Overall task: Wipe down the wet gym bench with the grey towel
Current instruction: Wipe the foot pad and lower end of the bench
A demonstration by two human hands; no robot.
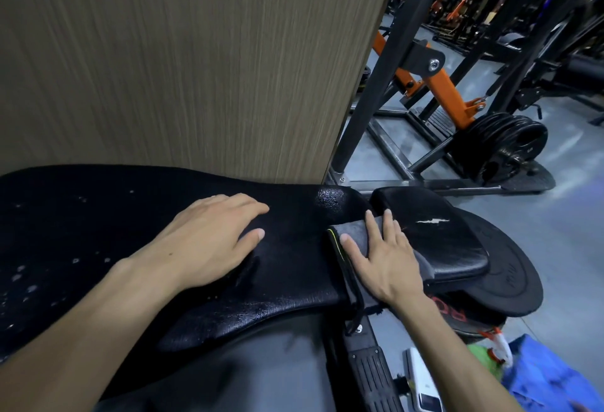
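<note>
At the time of inspection, the right hand (385, 261) lay flat with fingers spread and straight on the grey towel (354, 238), pressing it down rather than clutching it. The towel was folded and sat at the right end of the long black bench pad (294, 267), draped over that end and into the gap beside the smaller seat pad (434, 235); one edge hung down below the pad. The left hand (212, 241) rested palm down on the long pad, fingers straight and held nothing, apparently bracing.

Water droplets (23, 277) were plainly visible on the far left part of the long pad, well apart from the towel. The middle of the pad near the left hand showed a wet sheen but no clear beads. The seat pad bore a torn patch (428, 221); whether it was wet could not be told.

Judgement: the task was only partly done. The towel was working the right end, and the beaded left portion remained to be wiped, along with possibly the seat pad.

Also noted: a wood-grain wall panel (196, 52) behind the bench, an orange and black weight machine (441, 84) to the right, and a blue cloth (549, 375) on the floor.
</note>
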